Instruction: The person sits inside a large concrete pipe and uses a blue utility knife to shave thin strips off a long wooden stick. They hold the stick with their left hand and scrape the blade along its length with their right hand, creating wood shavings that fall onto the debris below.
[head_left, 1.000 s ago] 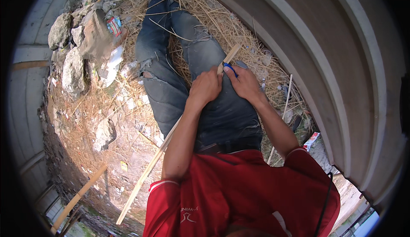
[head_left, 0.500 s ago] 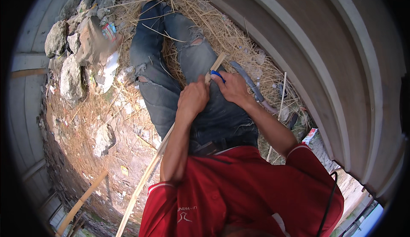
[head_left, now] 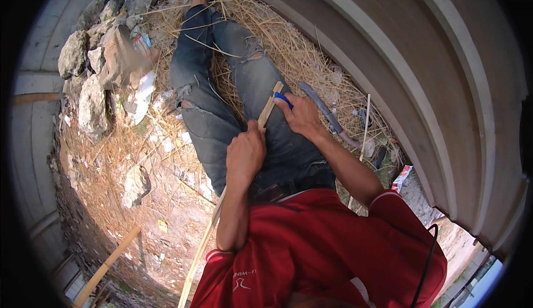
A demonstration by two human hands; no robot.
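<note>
A long pale strip of wood or bamboo [head_left: 270,107] slants over my thighs, its far tip near the right knee. My left hand [head_left: 246,151] is closed around it above my lap, and its tail [head_left: 203,247] runs back under my left forearm. Against the strip's far part, my right hand [head_left: 302,114] grips a small blue tool [head_left: 283,100]; fingers cover most of it and no blade can be made out. Beside that hand, a long grey machete-like tool [head_left: 317,101] with a brownish handle lies on the straw.
Dry straw [head_left: 300,52] surrounds my outstretched legs [head_left: 191,58]. A ribbed metal wall [head_left: 400,80] curves close along the right. Large stones [head_left: 91,103] are piled at the far left, with litter around them. A wooden pole [head_left: 108,266] stands at lower left; a thin stick [head_left: 366,127] lies right.
My left hand has drawn back toward my body, and the strip has slid back with it. The right hand and its blue tool have stayed nearly in place.
</note>
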